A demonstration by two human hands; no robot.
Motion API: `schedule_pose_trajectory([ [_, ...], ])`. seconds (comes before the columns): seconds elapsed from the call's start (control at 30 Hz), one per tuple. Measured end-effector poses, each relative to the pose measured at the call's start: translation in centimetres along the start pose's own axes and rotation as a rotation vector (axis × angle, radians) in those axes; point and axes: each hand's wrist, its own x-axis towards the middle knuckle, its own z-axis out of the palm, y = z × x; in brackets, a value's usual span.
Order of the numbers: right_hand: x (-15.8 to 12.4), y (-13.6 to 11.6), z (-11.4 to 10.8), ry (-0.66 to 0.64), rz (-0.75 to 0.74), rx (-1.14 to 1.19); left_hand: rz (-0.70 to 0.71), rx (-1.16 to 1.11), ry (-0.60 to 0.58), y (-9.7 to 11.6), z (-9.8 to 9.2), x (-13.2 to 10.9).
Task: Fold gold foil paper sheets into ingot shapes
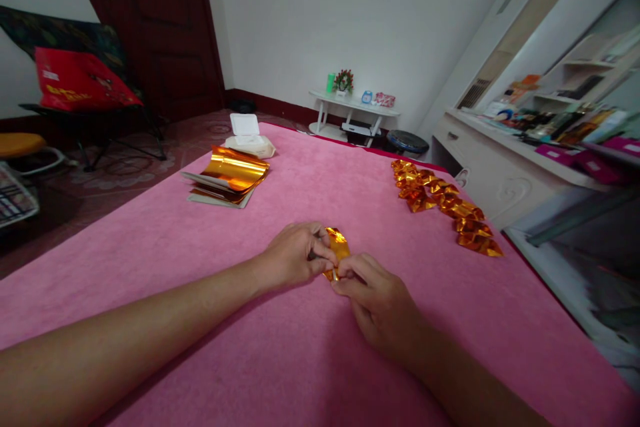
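Note:
A small piece of shiny gold foil paper (339, 243), partly folded, lies on the pink cloth between my two hands. My left hand (300, 253) pinches its left side with thumb and forefinger. At the near end, the fingertips of my right hand (377, 293) are closed on the same paper, close beside the left fingertips. Fingers cover much of its lower part, so the exact fold there is hidden. To the left, a stack of curled gold foil sheets (235, 170) rests on the cloth. Several folded gold foil pieces (440, 197) lie in a row at the right.
The pink-covered table (240, 347) spreads around both arms. Behind the foil stack sits a white pack with its lid up (250, 143). A cluttered white dresser (505, 160) borders the right side. Beyond the far edge are a low white stand (355, 103) and a round stool (407, 142).

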Motion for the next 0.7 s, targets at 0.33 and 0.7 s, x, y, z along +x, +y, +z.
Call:
schedule_pose_trajectory([
  [0.33,0.7,-1.3,1.2,0.053,0.136,-0.196,0.073,-0.159,-0.046,-0.8,-1.0,0.1],
  [0.7,2.6,-2.7,2.4,0.080,0.188,-0.574,0.088,-0.177,-0.007,-0.7,-1.1,-0.2],
])
